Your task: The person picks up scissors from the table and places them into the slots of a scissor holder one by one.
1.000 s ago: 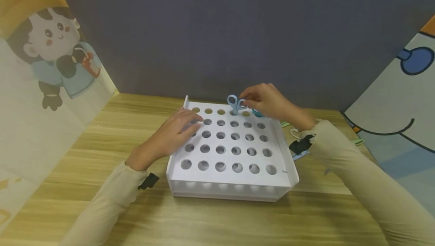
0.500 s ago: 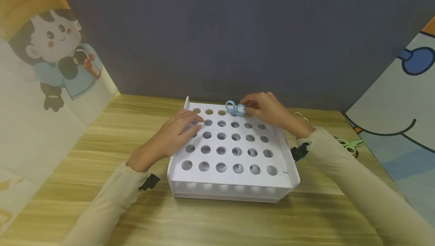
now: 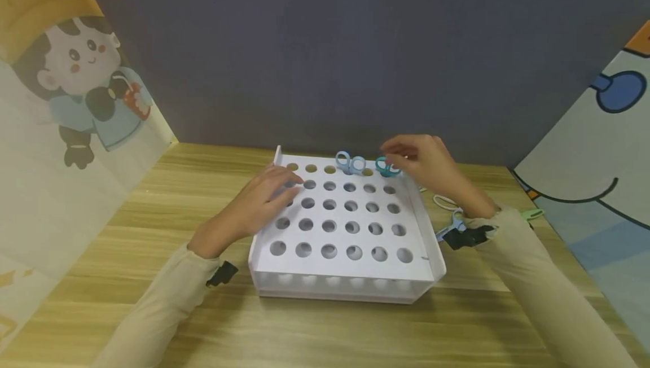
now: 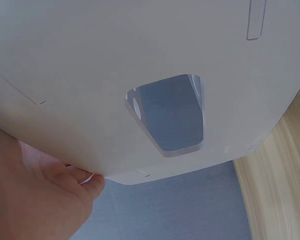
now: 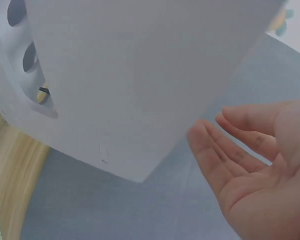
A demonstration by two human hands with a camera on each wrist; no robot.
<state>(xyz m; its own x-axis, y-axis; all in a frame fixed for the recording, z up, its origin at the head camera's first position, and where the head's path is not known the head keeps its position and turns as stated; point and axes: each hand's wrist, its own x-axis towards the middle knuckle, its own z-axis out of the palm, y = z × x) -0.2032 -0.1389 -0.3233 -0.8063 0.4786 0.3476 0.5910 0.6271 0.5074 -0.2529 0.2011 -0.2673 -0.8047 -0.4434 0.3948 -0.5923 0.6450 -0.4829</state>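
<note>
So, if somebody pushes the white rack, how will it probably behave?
The white rack is probably stiff, since it looks flat and straight-edged. It would likely slide rather than tip, being wider than tall.

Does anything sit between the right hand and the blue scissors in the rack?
Teal scissors stand low between the right hand and the blue scissors, in the back row of the rack; above them, nothing visible blocks the way.

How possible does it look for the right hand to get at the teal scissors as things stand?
Probably yes: the right hand holds nothing and hovers right by the teal scissors, which stick up from the far row of the white rack; nothing seems to block the way.
</note>
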